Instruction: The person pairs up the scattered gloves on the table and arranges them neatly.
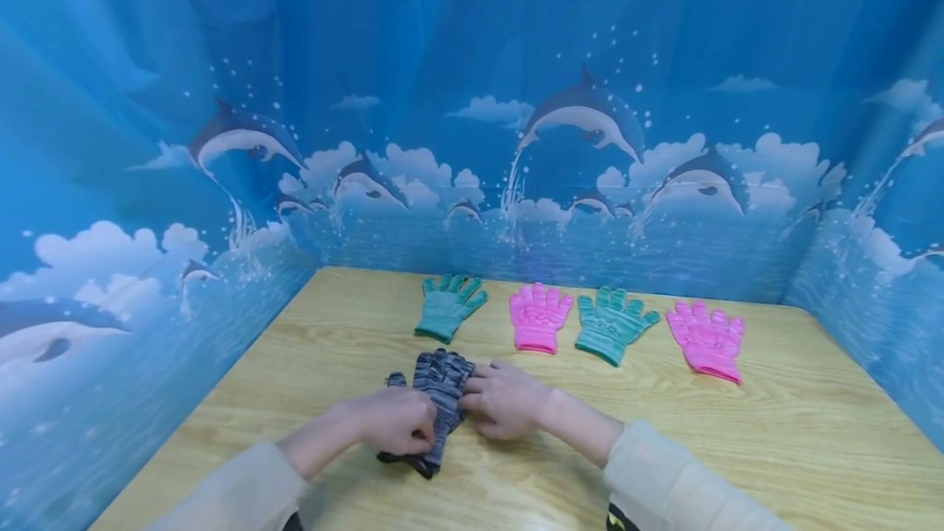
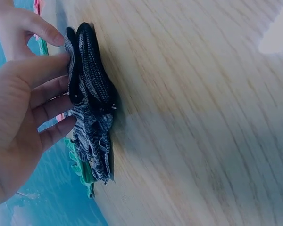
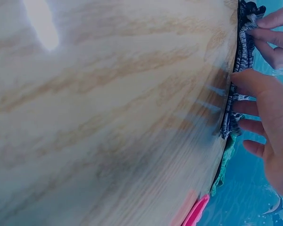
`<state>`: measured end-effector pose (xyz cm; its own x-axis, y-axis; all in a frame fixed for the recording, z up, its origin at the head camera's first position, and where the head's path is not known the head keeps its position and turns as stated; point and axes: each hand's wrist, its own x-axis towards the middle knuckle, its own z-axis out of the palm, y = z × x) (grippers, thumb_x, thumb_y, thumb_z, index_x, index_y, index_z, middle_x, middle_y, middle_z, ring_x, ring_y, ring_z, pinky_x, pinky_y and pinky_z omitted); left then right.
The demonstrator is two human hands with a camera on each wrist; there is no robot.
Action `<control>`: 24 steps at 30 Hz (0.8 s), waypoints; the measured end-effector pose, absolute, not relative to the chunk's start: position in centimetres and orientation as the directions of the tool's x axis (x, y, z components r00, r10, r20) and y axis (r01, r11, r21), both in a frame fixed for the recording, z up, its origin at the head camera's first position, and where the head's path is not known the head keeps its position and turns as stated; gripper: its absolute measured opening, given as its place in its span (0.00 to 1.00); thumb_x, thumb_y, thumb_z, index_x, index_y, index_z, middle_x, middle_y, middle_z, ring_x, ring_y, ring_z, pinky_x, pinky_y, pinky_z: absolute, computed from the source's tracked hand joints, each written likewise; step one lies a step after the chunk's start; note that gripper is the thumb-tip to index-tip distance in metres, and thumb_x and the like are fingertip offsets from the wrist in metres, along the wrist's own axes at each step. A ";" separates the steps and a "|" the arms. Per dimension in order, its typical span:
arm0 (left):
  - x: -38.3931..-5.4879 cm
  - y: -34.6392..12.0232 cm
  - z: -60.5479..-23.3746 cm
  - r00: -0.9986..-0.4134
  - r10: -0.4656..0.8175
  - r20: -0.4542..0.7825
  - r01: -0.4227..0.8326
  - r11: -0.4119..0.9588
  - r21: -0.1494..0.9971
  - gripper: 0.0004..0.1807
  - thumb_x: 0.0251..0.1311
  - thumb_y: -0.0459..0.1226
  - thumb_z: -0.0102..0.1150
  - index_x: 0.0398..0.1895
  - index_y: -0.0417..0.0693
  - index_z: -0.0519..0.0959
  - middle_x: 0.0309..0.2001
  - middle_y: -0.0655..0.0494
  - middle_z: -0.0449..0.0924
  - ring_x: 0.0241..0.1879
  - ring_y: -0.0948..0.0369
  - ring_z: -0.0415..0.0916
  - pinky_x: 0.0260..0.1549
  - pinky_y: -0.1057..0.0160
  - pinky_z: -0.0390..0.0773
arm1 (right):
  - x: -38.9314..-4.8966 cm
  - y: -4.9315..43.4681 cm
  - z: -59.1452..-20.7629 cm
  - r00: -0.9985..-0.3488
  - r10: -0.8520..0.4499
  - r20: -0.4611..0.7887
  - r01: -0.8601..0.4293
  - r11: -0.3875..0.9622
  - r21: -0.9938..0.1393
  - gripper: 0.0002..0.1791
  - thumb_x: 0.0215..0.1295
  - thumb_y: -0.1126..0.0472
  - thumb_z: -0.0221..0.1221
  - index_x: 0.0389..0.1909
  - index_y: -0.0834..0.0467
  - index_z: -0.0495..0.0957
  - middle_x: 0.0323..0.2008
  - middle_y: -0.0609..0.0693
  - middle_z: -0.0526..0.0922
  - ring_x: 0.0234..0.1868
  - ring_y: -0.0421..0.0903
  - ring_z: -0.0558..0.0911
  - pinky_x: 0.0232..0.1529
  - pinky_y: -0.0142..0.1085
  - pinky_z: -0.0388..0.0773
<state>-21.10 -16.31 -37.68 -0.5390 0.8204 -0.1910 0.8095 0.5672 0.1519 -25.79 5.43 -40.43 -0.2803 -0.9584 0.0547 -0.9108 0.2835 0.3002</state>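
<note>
A grey-and-black knit glove point(image 1: 441, 383) lies on the wooden table in front of me, its fingers pointing away. Its dark cuff gapes in folds in the left wrist view. My left hand point(image 1: 398, 420) pinches the glove near the cuff, thumb against fingers. From the other side, my right hand point(image 1: 509, 400) holds the glove's right edge, with thumb and fingertips on the fabric in the right wrist view. The palm side of both hands is hidden in the head view.
Behind the grey glove, a row of flat gloves lies along the table's far side: a green glove point(image 1: 446, 310), a pink glove point(image 1: 540, 318), another green glove point(image 1: 614, 326) and another pink glove point(image 1: 708, 340). A blue dolphin-print curtain point(image 1: 457, 105) surrounds the table point(image 1: 796, 433).
</note>
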 end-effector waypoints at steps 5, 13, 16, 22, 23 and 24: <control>-20.5 -16.3 -37.3 -0.533 0.823 -0.199 0.824 0.558 0.099 0.05 0.56 0.43 0.62 0.30 0.58 0.86 0.25 0.73 0.73 0.25 0.77 0.68 0.25 0.78 0.66 | -25.7 5.7 -40.3 -0.320 -0.946 0.045 -0.906 0.319 0.277 0.19 0.62 0.47 0.55 0.54 0.44 0.75 0.48 0.46 0.77 0.52 0.44 0.72 0.50 0.39 0.69; -20.5 -15.8 -37.4 -0.460 0.888 -0.006 0.888 0.460 -0.031 0.06 0.55 0.39 0.61 0.22 0.56 0.82 0.21 0.70 0.71 0.20 0.76 0.64 0.20 0.80 0.63 | -26.3 5.7 -40.1 -0.393 -0.895 0.212 -0.883 0.432 0.185 0.11 0.60 0.57 0.57 0.43 0.53 0.80 0.37 0.48 0.80 0.40 0.45 0.76 0.41 0.36 0.73; -20.7 -15.6 -37.5 -0.455 0.890 0.000 0.889 0.455 -0.053 0.02 0.52 0.37 0.63 0.25 0.56 0.83 0.24 0.70 0.74 0.24 0.75 0.69 0.23 0.79 0.66 | -27.0 5.4 -39.9 -0.488 -0.827 0.281 -0.849 0.524 0.067 0.07 0.57 0.63 0.59 0.36 0.55 0.82 0.31 0.48 0.81 0.35 0.45 0.78 0.36 0.36 0.75; -20.8 -15.4 -37.8 -0.458 0.884 -0.100 0.889 0.456 -0.037 0.03 0.52 0.38 0.63 0.31 0.55 0.83 0.30 0.68 0.75 0.29 0.74 0.72 0.26 0.79 0.68 | -27.5 4.1 -39.9 -0.689 -0.689 0.224 -0.724 0.669 -0.168 0.08 0.55 0.65 0.61 0.36 0.60 0.82 0.33 0.52 0.83 0.35 0.48 0.81 0.37 0.38 0.78; -20.8 -15.4 -37.9 -0.456 0.883 -0.107 0.890 0.456 -0.031 0.04 0.52 0.38 0.63 0.31 0.55 0.83 0.30 0.67 0.75 0.30 0.74 0.72 0.26 0.79 0.68 | -27.5 3.9 -40.1 -0.703 -0.677 0.216 -0.711 0.681 -0.178 0.08 0.54 0.64 0.62 0.36 0.60 0.82 0.33 0.52 0.83 0.35 0.49 0.81 0.36 0.38 0.78; -20.8 -15.4 -38.0 -0.455 0.884 -0.108 0.890 0.454 -0.033 0.04 0.51 0.38 0.64 0.31 0.55 0.83 0.30 0.67 0.75 0.30 0.74 0.72 0.26 0.79 0.68 | -27.5 3.7 -40.3 -0.709 -0.672 0.215 -0.705 0.687 -0.179 0.08 0.54 0.64 0.62 0.35 0.60 0.82 0.32 0.52 0.83 0.35 0.49 0.81 0.35 0.38 0.78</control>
<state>-20.77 -15.42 -37.99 -0.4547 0.8840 -0.1082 0.8904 0.4540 -0.0326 -27.50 3.74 -40.25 -0.7091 -0.6716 0.2149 -0.7046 0.6866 -0.1791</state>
